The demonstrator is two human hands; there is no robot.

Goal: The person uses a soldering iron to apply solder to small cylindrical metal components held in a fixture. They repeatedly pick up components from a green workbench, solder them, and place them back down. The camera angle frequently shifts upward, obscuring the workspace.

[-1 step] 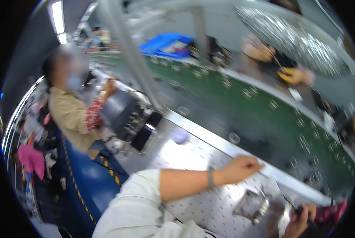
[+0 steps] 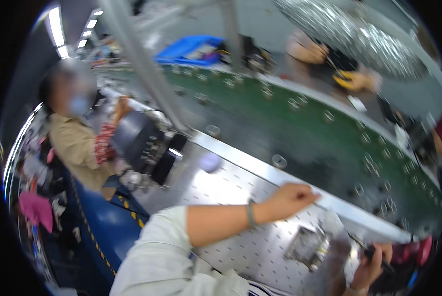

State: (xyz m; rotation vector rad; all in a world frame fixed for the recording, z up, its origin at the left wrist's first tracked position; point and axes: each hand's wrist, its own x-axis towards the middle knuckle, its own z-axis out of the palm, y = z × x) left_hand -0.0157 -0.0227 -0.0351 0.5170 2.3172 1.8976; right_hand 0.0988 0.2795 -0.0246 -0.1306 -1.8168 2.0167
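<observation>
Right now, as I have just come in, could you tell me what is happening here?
The right hand grips a dark, blurred object next to a dark red item. The left hand is curled near the edge of the green belt; whether it holds anything is unclear. Across the belt, another person's hand holds a yellow item.

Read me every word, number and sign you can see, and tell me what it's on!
None can be read.
Silvery thing near the hands: too blurred to show any print.
Black thing in the right hand: too blurred as well.
White clothing: a dark curved mark by the picture's bottom edge, cut off, so I can't tell if it's letters.
</observation>
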